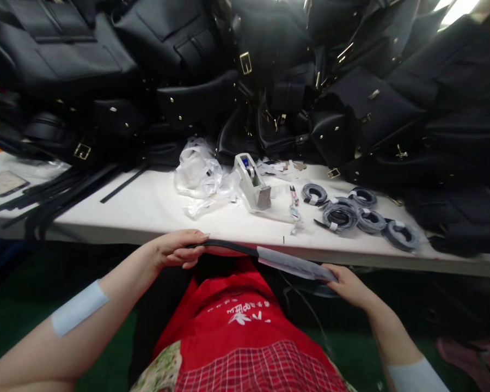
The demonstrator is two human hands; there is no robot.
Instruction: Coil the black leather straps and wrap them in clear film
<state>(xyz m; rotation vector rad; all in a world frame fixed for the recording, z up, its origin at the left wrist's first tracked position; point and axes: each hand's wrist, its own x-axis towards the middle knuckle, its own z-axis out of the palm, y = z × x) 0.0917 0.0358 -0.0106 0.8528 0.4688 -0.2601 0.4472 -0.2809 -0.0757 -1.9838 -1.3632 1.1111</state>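
Observation:
A black strap, partly covered by a whitish translucent wrap, stretches between my hands just in front of the table edge. Bare strap is pinched in my left hand, thumb on top. My right hand grips the wrapped part at its far right, where a loop of the strap hangs below, partly hidden. Beyond my right hand, several coiled straps in clear wrap with white bands lie on the white table.
A tape dispenser stands mid-table beside crumpled clear plastic. Small snips lie to its right. Loose black straps and a phone-like flat object are at the left. Black bags with gold buckles are piled along the back.

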